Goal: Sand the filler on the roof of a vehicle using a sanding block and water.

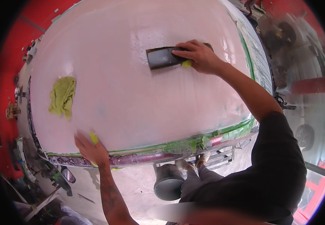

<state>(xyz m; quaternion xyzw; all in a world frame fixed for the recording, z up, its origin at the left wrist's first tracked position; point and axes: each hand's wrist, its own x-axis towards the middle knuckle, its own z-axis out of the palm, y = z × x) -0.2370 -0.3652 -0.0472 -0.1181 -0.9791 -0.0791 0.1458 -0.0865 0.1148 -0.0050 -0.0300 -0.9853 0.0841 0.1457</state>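
A large panel (140,105) coated in pale pink, apparently a vehicle roof, fills the middle of the view, with green masking (247,56) along its edges. My right hand (196,56) grips a long dark sanding block (158,58) on the upper middle of the panel; a bit of yellow shows under the palm. My left hand (90,148) rests with fingers stretched out at the lower-left edge of the panel; a yellow piece (94,138) shows beside and partly behind it, too hidden to identify. A crumpled yellow-green cloth (62,96) lies on the left of the panel.
A dark bucket (169,185) and a slatted step (226,153) stand below the panel's near edge, beside my feet. A side mirror (68,174) juts out at lower left. A red wall (6,93) with assorted items borders the left; a plastic-covered vehicle (303,112) stands at the right.
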